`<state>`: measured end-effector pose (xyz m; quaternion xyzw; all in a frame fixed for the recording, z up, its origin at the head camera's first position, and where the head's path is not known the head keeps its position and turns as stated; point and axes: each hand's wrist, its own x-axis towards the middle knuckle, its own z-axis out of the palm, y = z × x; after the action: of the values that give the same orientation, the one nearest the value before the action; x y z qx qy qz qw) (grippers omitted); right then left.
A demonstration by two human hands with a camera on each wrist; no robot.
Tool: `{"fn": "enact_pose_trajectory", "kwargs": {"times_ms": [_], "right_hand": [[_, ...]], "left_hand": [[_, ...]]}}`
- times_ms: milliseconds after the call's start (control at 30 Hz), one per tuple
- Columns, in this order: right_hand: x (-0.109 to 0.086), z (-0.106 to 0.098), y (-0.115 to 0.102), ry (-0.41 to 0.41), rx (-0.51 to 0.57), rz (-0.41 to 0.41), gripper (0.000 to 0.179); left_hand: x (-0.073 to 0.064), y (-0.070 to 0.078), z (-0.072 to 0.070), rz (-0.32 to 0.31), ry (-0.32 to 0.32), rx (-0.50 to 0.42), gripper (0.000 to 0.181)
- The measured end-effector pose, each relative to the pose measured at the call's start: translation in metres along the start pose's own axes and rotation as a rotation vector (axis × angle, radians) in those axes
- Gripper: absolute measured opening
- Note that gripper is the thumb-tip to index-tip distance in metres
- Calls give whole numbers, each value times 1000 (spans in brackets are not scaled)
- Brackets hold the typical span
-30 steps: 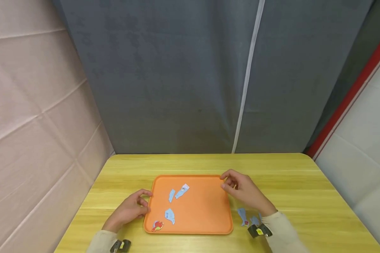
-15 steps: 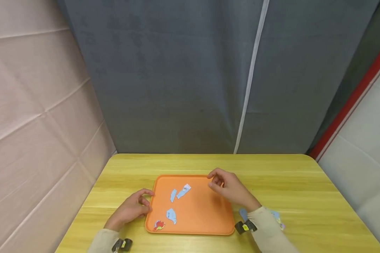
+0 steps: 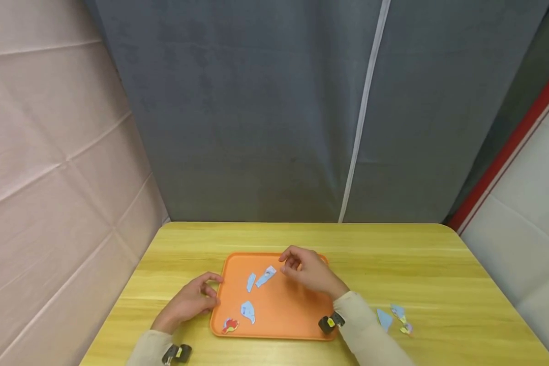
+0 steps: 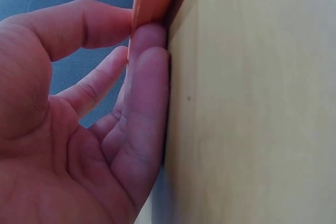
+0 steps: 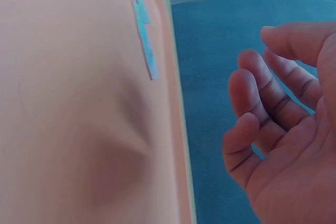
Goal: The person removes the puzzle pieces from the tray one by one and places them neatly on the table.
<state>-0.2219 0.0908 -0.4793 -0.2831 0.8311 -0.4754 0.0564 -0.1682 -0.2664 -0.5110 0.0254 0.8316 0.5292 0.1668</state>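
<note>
An orange tray (image 3: 297, 320) lies on the table. At its left edge my left hand (image 3: 189, 302) holds the rim, thumb on one side and fingers on the other, as the left wrist view shows the hand (image 4: 89, 108) close up. Over the tray's upper right part hovers my right hand (image 3: 308, 272), fingers loosely curled with nothing between them. Near its fingertips lie a long light-blue scrap (image 3: 266, 276) and a narrower scrap (image 3: 251, 282). Lower on the tray are another blue scrap (image 3: 248, 311) and a red, irregular piece (image 3: 230, 325).
Right of the tray, on the yellow wooden table (image 3: 448, 284), lie a blue scrap (image 3: 385, 320), a blue patterned scrap (image 3: 398, 311) and a small yellow-purple piece (image 3: 406, 328). A grey curtain (image 3: 256, 127) hangs behind the table.
My right hand has moved left from the tray's upper right corner to over the tray, near the long blue scrap. Its sleeve now uncovers the scraps at the right. The left hand stays put.
</note>
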Motion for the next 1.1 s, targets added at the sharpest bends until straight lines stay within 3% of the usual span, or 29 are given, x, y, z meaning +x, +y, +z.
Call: {"fn": "enact_pose_trajectory", "kwargs": {"times_ms": [500,1100], "right_hand": [[28,27,13,-86,-28,-18,17],[39,39,27,-147,-120,74,25]], "left_hand": [[0,1,2,5,-9,-9,54],[4,-4,3,21,-18,0,53]]}}
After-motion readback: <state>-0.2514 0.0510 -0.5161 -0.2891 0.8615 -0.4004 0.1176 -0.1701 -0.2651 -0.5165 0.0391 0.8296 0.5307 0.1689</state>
